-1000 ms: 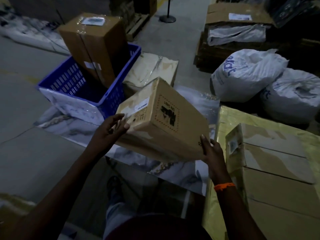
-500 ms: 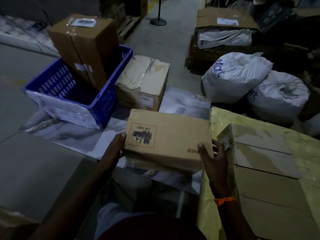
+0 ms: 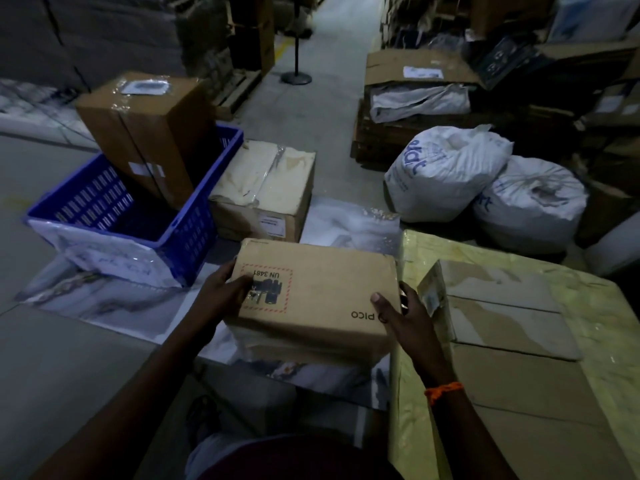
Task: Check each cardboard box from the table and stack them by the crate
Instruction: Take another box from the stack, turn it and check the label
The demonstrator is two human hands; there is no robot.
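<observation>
I hold a flat brown cardboard box (image 3: 322,292) level in front of me, its top showing a red-bordered UN 3481 label and the word PICO. My left hand (image 3: 225,292) grips its left end and my right hand (image 3: 403,315) grips its right end. Beyond it on the floor stands a blue plastic crate (image 3: 194,237) with a tall brown box (image 3: 145,133) leaning in it. A tan box (image 3: 266,188) sits right beside the crate. At my right, a flat box (image 3: 498,306) lies on the yellow-wrapped table (image 3: 588,306).
Two white tied sacks (image 3: 446,171) lie on the floor to the right. A pallet with a flattened carton (image 3: 415,69) stands behind them. A post on a round base (image 3: 296,76) stands in the aisle. White plastic sheeting (image 3: 104,299) covers the floor under the crate.
The held box has turned from tilted to flat, label side up, and come lower and nearer the table edge. Both hands kept hold of it.
</observation>
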